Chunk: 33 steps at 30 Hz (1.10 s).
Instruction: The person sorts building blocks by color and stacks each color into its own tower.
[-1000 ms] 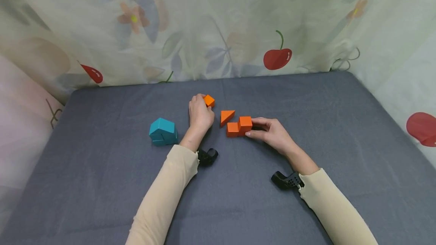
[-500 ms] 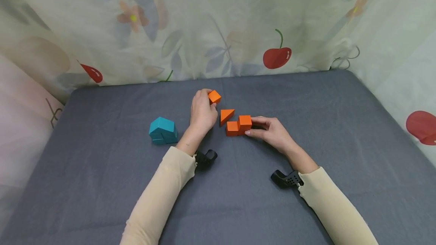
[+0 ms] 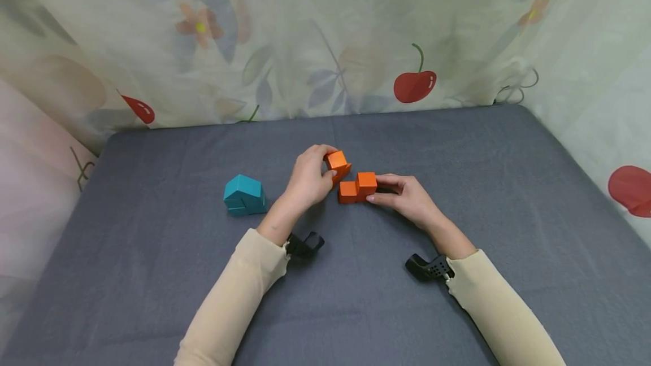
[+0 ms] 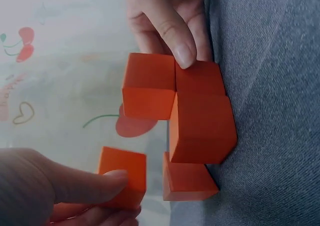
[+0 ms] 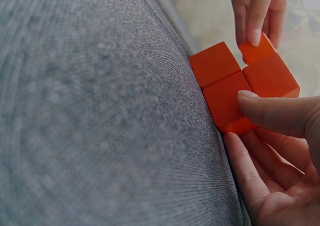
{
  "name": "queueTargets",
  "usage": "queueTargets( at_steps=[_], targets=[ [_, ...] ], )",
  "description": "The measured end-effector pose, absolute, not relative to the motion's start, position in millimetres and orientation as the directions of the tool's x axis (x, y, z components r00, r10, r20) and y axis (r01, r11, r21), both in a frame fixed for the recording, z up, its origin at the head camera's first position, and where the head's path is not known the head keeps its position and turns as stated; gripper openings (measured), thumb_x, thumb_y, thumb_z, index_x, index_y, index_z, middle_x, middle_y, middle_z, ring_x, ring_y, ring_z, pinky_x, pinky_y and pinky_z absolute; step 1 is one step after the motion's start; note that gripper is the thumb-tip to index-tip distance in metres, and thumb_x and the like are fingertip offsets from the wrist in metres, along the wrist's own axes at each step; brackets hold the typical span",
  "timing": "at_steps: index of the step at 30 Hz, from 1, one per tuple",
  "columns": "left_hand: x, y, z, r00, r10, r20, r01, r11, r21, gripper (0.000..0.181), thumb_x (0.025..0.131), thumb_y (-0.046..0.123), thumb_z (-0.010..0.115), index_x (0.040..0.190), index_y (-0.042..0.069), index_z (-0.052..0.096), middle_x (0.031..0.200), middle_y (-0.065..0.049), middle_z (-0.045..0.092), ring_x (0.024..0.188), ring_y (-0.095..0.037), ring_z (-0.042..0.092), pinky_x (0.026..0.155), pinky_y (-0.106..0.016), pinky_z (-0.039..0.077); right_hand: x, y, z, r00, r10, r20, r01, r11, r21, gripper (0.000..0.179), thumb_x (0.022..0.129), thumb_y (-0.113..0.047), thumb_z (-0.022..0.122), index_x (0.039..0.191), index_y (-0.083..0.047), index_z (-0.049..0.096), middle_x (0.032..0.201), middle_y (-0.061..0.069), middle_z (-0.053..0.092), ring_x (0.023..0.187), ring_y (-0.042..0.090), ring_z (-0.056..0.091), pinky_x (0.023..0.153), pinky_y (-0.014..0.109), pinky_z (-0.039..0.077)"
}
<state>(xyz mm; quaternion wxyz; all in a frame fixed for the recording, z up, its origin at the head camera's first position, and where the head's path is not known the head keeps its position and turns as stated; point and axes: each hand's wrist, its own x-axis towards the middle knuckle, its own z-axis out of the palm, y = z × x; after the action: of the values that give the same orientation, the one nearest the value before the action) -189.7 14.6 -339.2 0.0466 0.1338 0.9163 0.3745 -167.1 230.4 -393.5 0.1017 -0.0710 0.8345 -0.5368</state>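
Observation:
My left hand [image 3: 311, 177] pinches an orange cube [image 3: 336, 159] between thumb and fingers. In the left wrist view that cube is apart from the other blocks. An orange triangular block [image 4: 190, 183] stands on the table below it, largely covered in the head view. Two orange cubes sit side by side on the cloth, the left one [image 3: 348, 192] bare on top. Another cube [image 3: 367, 181] rests on the right one. With thumb and fingers, my right hand [image 3: 407, 199] grips the lower right cube [image 5: 227, 103] of this group.
A teal house-shaped group of blocks [image 3: 244, 195] stands left of my left hand. Dark grey cloth [image 3: 351, 298] covers the table. A printed curtain [image 3: 305, 44] hangs behind the far edge, and black wrist cameras [image 3: 427, 269] sit on both wrists.
My left hand has carried its orange cube rightward, from behind the triangular block to above it, near the other cubes. My right hand keeps its place and grip.

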Motion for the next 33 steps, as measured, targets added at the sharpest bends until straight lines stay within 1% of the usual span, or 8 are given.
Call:
queueTargets(
  at_steps=[8, 11, 16, 24, 33],
  targets=[
    [-183.1, 11.2, -340.7, -0.92, 0.391, 0.002, 0.29, 0.678, 0.675, 0.037, 0.091, 0.005, 0.063, 0.128, 0.005, 0.058, 0.123, -0.012, 0.057, 0.108, -0.03, 0.055, 0.093, -0.038, 0.047, -167.3, 230.9, -395.8, -0.97, -0.227, -0.089, -0.014, 0.417, -0.909, 0.046, 0.083, -0.014, 0.075, 0.127, -0.006, 0.063, 0.128, 0.012, 0.062, 0.115, 0.024, 0.059, 0.089, 0.026, 0.051],
    [-182.5, 10.5, -341.1, -0.905, 0.424, -0.024, 0.303, 0.684, 0.664, 0.037, 0.091, 0.005, 0.063, 0.128, 0.005, 0.058, 0.124, -0.012, 0.057, 0.108, -0.029, 0.055, 0.094, -0.037, 0.047, -167.1, 230.9, -395.8, -0.969, -0.231, -0.085, -0.019, 0.413, -0.91, 0.046, 0.084, -0.014, 0.075, 0.127, -0.006, 0.063, 0.128, 0.013, 0.062, 0.116, 0.024, 0.059, 0.089, 0.025, 0.051],
    [-182.1, 10.0, -342.7, -0.883, 0.467, -0.048, 0.326, 0.684, 0.653, 0.039, 0.091, 0.006, 0.064, 0.129, 0.005, 0.057, 0.129, -0.012, 0.055, 0.114, -0.027, 0.054, 0.098, -0.037, 0.046, -167.0, 230.7, -395.6, -0.969, -0.234, -0.078, -0.025, 0.405, -0.914, 0.046, 0.084, -0.014, 0.075, 0.127, -0.006, 0.063, 0.128, 0.013, 0.062, 0.114, 0.024, 0.06, 0.087, 0.022, 0.051],
    [-182.3, 11.0, -344.1, -0.865, 0.499, -0.044, 0.353, 0.67, 0.653, 0.04, 0.092, 0.006, 0.063, 0.131, 0.004, 0.056, 0.129, -0.012, 0.055, 0.114, -0.028, 0.054, 0.101, -0.038, 0.045, -167.5, 230.7, -395.4, -0.969, -0.233, -0.079, -0.023, 0.408, -0.913, 0.046, 0.084, -0.014, 0.075, 0.127, -0.005, 0.063, 0.129, 0.013, 0.061, 0.114, 0.024, 0.06, 0.086, 0.02, 0.051],
    [-182.5, 10.3, -345.2, -0.844, 0.536, -0.031, 0.384, 0.643, 0.663, 0.042, 0.092, 0.007, 0.062, 0.133, 0.004, 0.055, 0.133, -0.012, 0.053, 0.12, -0.029, 0.052, 0.105, -0.04, 0.041, -167.5, 230.2, -394.7, -0.969, -0.236, -0.071, -0.031, 0.404, -0.914, 0.046, 0.084, -0.013, 0.074, 0.127, -0.004, 0.062, 0.128, 0.014, 0.061, 0.113, 0.025, 0.06, 0.085, 0.019, 0.051]
  ],
)
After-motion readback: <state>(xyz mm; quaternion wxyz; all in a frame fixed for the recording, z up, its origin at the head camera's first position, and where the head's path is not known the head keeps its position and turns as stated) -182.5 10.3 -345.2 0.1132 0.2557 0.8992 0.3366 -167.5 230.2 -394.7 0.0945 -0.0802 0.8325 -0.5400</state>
